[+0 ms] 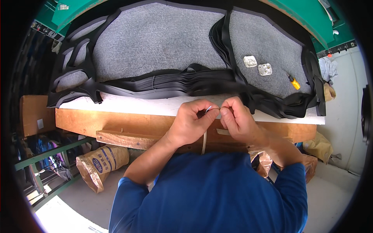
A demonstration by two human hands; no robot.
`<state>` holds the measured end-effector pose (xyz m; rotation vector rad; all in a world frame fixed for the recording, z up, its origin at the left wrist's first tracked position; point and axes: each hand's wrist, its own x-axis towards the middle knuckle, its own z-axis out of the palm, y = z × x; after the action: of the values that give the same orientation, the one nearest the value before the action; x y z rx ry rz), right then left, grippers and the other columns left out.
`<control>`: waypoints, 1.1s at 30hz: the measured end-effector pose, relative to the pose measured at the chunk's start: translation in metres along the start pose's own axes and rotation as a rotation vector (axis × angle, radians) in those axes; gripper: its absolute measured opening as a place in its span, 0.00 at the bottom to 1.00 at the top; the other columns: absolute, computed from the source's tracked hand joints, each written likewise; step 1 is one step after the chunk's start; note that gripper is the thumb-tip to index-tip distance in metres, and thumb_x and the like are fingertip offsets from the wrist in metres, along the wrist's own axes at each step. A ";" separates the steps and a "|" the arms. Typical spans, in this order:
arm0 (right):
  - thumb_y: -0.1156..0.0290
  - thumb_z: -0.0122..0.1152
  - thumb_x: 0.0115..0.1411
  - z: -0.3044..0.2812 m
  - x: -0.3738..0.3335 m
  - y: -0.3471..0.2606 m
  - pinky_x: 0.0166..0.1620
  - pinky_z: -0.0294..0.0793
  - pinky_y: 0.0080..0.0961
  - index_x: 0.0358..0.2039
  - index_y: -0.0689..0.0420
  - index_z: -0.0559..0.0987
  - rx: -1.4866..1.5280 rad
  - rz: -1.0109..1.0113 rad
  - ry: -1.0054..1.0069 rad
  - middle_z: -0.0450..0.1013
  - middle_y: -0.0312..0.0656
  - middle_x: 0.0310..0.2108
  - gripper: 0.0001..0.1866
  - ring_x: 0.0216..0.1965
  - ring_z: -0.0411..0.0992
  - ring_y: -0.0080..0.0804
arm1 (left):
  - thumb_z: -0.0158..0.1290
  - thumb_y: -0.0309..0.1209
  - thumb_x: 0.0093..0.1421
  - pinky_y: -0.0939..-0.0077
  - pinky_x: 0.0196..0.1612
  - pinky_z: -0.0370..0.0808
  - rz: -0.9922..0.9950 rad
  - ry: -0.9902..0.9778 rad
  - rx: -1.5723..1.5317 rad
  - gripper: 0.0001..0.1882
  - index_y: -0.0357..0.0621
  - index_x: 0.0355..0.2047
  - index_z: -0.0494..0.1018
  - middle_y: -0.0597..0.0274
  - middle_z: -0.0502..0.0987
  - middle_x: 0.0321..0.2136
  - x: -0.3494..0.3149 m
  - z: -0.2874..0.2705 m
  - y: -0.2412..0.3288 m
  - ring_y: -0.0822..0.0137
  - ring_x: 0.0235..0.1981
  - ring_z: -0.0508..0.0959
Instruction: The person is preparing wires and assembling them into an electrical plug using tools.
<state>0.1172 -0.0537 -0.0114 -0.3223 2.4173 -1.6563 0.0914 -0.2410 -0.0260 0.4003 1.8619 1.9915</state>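
Observation:
My left hand [193,121] is closed in a pinch, and a short end of a thin pale wire-like strand [209,109] shows between its thumb and forefinger. My right hand [240,121] is also pinched shut, its fingertips almost touching those of the left. What lies between the right fingertips is too small to make out. Below the hands a thin white cord [204,143] hangs over the front of the wooden edge; whether it joins the strand is hidden. Both hands are above the near edge of a white board [155,104].
Grey felt [155,39] lies beyond, under stacked black cut sheets [186,81]. At right on it rest two square metal pieces, one [250,61] beside the other [265,69], and a yellow-handled screwdriver [294,83]. Below are a wooden beam [128,139] and a brown paper sack [103,163].

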 end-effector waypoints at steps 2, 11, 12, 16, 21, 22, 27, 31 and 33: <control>0.76 0.54 0.62 -0.003 0.001 0.002 0.24 0.69 0.31 0.37 0.62 0.67 -0.042 -0.086 0.001 0.69 0.44 0.19 0.06 0.18 0.70 0.40 | 0.54 0.25 0.61 0.90 0.25 0.65 -0.033 -0.038 -0.048 0.04 0.37 0.33 0.77 0.73 0.74 0.23 0.004 -0.004 -0.005 0.85 0.23 0.68; 0.79 0.65 0.49 -0.023 0.020 0.005 0.31 0.74 0.32 0.36 0.60 0.71 -0.585 -0.817 0.025 0.72 0.42 0.32 0.14 0.28 0.72 0.40 | 0.55 0.29 0.62 0.89 0.21 0.65 -0.173 -0.116 -0.138 0.07 0.39 0.33 0.78 0.70 0.74 0.21 0.006 -0.009 0.005 0.83 0.21 0.69; 0.79 0.64 0.50 -0.023 0.021 0.004 0.30 0.73 0.31 0.36 0.59 0.71 -0.550 -0.793 0.014 0.71 0.42 0.30 0.13 0.28 0.72 0.41 | 0.55 0.29 0.62 0.89 0.22 0.65 -0.156 -0.120 -0.122 0.06 0.39 0.33 0.78 0.70 0.74 0.21 0.006 -0.009 0.005 0.83 0.21 0.69; 0.77 0.58 0.58 -0.015 0.014 0.013 0.26 0.71 0.27 0.34 0.59 0.68 -0.327 -0.495 0.004 0.70 0.42 0.25 0.07 0.23 0.71 0.34 | 0.56 0.28 0.61 0.89 0.23 0.65 -0.031 -0.063 -0.088 0.05 0.38 0.33 0.77 0.71 0.74 0.21 0.004 -0.003 -0.001 0.85 0.22 0.68; 0.70 0.46 0.68 -0.004 0.005 -0.012 0.22 0.64 0.17 0.35 0.59 0.68 0.413 0.293 -0.118 0.67 0.35 0.19 0.07 0.18 0.64 0.19 | 0.56 0.25 0.61 0.89 0.25 0.65 0.079 0.072 0.094 0.04 0.37 0.33 0.77 0.72 0.74 0.23 0.000 0.002 -0.004 0.86 0.24 0.67; 0.69 0.47 0.68 -0.005 0.005 -0.012 0.23 0.65 0.17 0.35 0.59 0.68 0.514 0.378 -0.131 0.67 0.36 0.19 0.07 0.18 0.65 0.19 | 0.56 0.25 0.61 0.89 0.25 0.65 0.080 0.072 0.094 0.04 0.37 0.33 0.77 0.72 0.74 0.23 -0.001 0.002 -0.003 0.86 0.24 0.67; 0.68 0.49 0.67 -0.009 0.004 -0.009 0.26 0.69 0.16 0.36 0.61 0.70 0.520 0.482 -0.086 0.72 0.39 0.23 0.09 0.21 0.69 0.20 | 0.53 0.25 0.62 0.86 0.27 0.69 0.054 0.091 -0.211 0.06 0.35 0.37 0.76 0.68 0.76 0.24 0.002 0.003 -0.006 0.81 0.24 0.71; 0.79 0.59 0.58 -0.029 0.013 -0.008 0.33 0.75 0.21 0.38 0.64 0.75 -0.266 -0.346 0.130 0.75 0.44 0.34 0.07 0.31 0.75 0.29 | 0.52 0.25 0.63 0.85 0.27 0.69 -0.053 0.029 -0.178 0.07 0.35 0.38 0.76 0.66 0.76 0.24 0.002 -0.001 -0.001 0.79 0.25 0.72; 0.81 0.60 0.52 -0.037 0.025 -0.021 0.32 0.76 0.26 0.35 0.63 0.76 -0.565 -0.694 0.149 0.73 0.45 0.33 0.09 0.29 0.74 0.37 | 0.52 0.26 0.64 0.85 0.27 0.68 0.010 -0.024 -0.047 0.07 0.35 0.37 0.77 0.67 0.76 0.24 0.004 -0.002 0.005 0.80 0.25 0.72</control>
<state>0.0842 -0.0350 0.0211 -1.2831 3.0718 -1.1486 0.0864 -0.2416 -0.0219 0.4191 1.7981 2.0238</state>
